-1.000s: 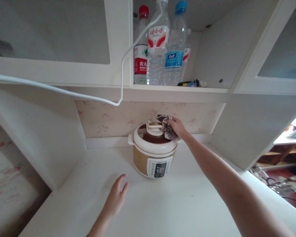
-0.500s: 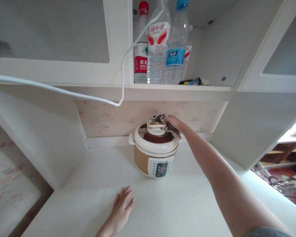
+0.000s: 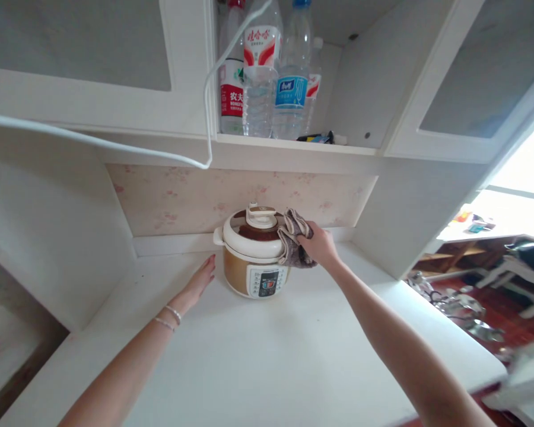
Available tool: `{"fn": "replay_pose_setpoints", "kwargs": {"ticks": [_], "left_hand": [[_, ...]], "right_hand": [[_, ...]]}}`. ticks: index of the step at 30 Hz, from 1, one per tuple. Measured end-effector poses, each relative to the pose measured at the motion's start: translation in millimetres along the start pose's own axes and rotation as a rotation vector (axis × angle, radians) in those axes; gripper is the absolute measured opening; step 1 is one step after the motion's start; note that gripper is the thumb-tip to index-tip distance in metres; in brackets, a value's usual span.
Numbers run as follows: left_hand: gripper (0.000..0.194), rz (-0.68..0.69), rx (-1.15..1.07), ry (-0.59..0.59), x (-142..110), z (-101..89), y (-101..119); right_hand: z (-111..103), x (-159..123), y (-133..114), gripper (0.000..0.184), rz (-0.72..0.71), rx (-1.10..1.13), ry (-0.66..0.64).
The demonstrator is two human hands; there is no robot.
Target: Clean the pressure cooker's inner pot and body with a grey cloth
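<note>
A white and gold electric pressure cooker [image 3: 238,270] stands upright on the white counter, lid on, its control panel facing me. My right hand [image 3: 319,244] is closed around a grey-brown cloth [image 3: 293,240], which lies against the right side of the cooker's lid and rim. Just left of the cooker, my left hand [image 3: 201,279] is held with its fingers stretched out and nothing in it. A small gap seems to separate it from the cooker's body. The cloth hides the cooker's right handle.
Plastic bottles [image 3: 260,89] stand in the open cabinet above, with small items [image 3: 315,138] beside them. A white cable [image 3: 160,155] hangs across the cabinet front. White side panels flank the counter [image 3: 249,367]. Metal objects [image 3: 456,305] lie on the right, lower down.
My right hand has moved the cloth from the top of the lid to its right side. My left hand has lifted from the counter's front and reached forward beside the cooker. The view has shifted right.
</note>
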State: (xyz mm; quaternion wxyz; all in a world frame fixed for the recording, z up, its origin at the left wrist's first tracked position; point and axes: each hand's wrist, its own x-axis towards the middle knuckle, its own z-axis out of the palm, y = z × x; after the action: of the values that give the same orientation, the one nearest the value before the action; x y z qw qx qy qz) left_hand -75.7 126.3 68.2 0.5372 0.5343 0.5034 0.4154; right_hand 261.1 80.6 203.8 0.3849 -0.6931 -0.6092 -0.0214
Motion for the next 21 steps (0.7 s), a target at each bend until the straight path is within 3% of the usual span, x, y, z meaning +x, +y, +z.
{"fn": "replay_pose_setpoints", "kwargs": {"ticks": [2, 5, 7, 9, 12, 17, 21], "left_hand": [[0.061, 0.016, -0.045, -0.025, 17, 18.6, 8], [0.056, 0.127, -0.215, -0.070, 29, 40.2, 10], [0.055, 0.155, -0.307, -0.065, 29, 47.0, 7], [0.056, 0.133, -0.334, -0.071, 27, 49.6, 6], [0.055, 0.075, -0.313, -0.081, 25, 54.1, 6], [0.056, 0.012, -0.248, -0.089, 33, 79.3, 6], [0.060, 0.027, -0.154, -0.100, 45, 110.0, 2]], "right_hand": [[-10, -11, 19, 0.040, 0.109, 0.163, 0.014], [-26, -37, 58, 0.039, 0.311, 0.635, -0.036], [-36, -60, 87, 0.039, 0.418, 0.912, -0.059], [-43, -86, 114, 0.037, 0.502, 1.048, -0.048], [-53, -121, 149, 0.041, 0.587, 1.036, -0.057], [-75, -147, 189, 0.048, 0.559, 0.796, 0.033], [-96, -156, 214, 0.033, 0.694, 1.068, 0.172]]}}
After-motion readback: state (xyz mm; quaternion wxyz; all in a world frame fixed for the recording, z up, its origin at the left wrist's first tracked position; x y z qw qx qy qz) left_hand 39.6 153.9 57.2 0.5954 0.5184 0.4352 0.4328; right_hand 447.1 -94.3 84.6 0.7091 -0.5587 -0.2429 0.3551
